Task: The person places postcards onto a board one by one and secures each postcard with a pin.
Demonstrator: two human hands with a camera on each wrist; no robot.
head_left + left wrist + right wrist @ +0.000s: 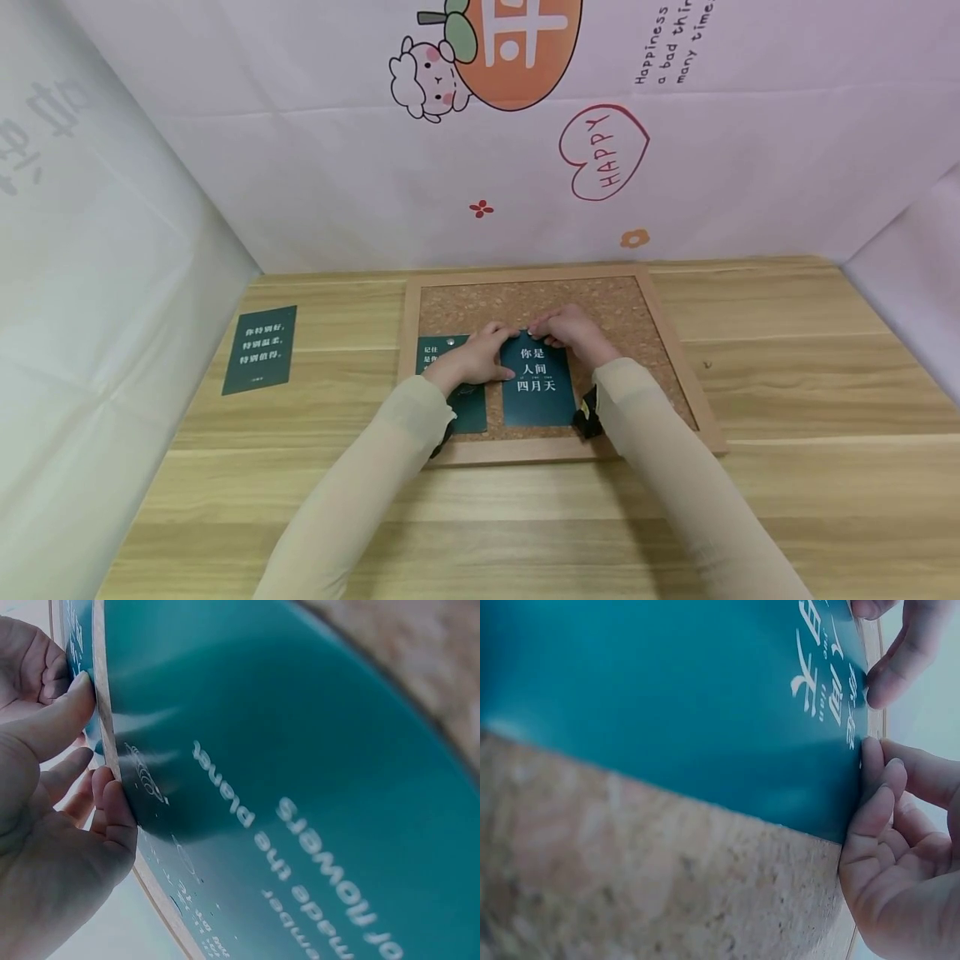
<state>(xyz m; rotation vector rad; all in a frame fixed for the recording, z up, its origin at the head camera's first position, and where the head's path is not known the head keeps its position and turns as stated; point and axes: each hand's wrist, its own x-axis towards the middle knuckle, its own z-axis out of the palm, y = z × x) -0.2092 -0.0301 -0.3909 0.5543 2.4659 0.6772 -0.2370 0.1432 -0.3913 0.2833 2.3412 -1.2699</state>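
A dark green card (537, 400) with white characters lies on a wood-framed corkboard (525, 300). My left hand (476, 358) rests over it, index fingertip at its top edge and thumb on its left side. At the top edge, my right hand (572, 329) pinches a small pale pushpin (530, 332), mostly hidden by the fingertips. The right wrist view shows this hand's curled fingers (877, 825) beside the card's corner. Under my left hand lies a second green card (471, 410), with a silver pushpin (451, 342) at its top; the left wrist view shows its printed lettering.
A third green card (260, 350) lies on the wooden table (337, 333) left of the corkboard. A white printed sheet (360, 192) hangs behind the table, with white side walls left and right. Dark wrist cameras (588, 414) sit close over the board.
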